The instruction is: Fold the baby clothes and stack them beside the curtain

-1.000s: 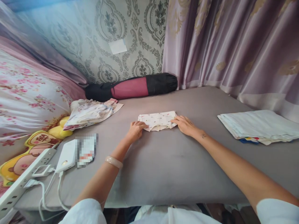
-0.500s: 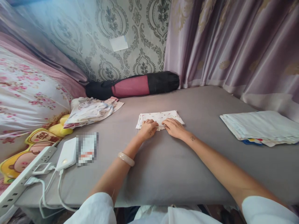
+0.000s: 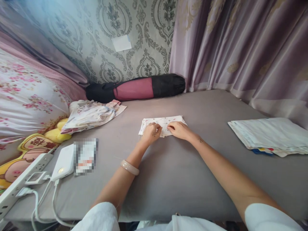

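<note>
A small white printed cloth (image 3: 163,122) lies folded on the grey bed sheet (image 3: 183,173) in the middle of the view. My left hand (image 3: 151,133) rests on its near left part with fingers curled and pinching the fabric. My right hand (image 3: 179,130) sits just beside it on the near right part, fingers also bent onto the cloth. The two hands are close together, almost touching. A pale bangle (image 3: 130,167) circles my left wrist.
A pile of printed garments (image 3: 92,115) lies at the left. A black and maroon roll bag (image 3: 136,88) lies along the wall. Folded white cloths (image 3: 271,136) are stacked at the right. A power bank (image 3: 63,162), cables and a power strip (image 3: 19,186) sit at front left.
Both hands have moved in from the cloth's outer ends to its near middle, and the cloth now lies flatter and folded narrower.
</note>
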`<state>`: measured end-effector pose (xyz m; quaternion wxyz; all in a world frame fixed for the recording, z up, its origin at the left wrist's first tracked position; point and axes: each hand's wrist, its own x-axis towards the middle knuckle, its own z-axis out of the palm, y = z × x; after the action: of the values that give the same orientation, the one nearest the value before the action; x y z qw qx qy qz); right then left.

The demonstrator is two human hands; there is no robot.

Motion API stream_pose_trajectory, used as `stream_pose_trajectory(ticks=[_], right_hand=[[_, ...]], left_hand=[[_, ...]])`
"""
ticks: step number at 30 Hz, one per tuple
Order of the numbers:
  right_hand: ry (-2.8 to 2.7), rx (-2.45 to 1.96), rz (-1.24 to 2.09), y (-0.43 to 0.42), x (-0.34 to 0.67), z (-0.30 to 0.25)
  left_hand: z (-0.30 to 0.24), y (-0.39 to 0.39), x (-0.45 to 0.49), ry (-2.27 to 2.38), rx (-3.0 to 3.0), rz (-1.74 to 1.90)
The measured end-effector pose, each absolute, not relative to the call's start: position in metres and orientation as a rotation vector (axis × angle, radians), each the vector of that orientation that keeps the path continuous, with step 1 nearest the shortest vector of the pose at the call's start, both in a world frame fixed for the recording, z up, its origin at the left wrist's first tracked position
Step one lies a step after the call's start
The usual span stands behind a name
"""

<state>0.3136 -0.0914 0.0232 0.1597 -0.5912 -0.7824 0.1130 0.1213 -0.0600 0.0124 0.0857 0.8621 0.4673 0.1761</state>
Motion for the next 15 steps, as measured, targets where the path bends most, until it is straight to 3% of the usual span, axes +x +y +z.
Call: stream_pose_trajectory(ticks=[5, 15], right_hand=[[-2.128, -1.733, 0.049, -0.071, 0.295, 0.007], [-2.237, -1.808, 0.107, -0.069, 0.288, -0.024]], left_hand=[[0.002, -0.047, 0.147, 1.609, 2.515, 0.66], [-0.025, -0.041, 0.152, 1.626, 2.582, 0.307]])
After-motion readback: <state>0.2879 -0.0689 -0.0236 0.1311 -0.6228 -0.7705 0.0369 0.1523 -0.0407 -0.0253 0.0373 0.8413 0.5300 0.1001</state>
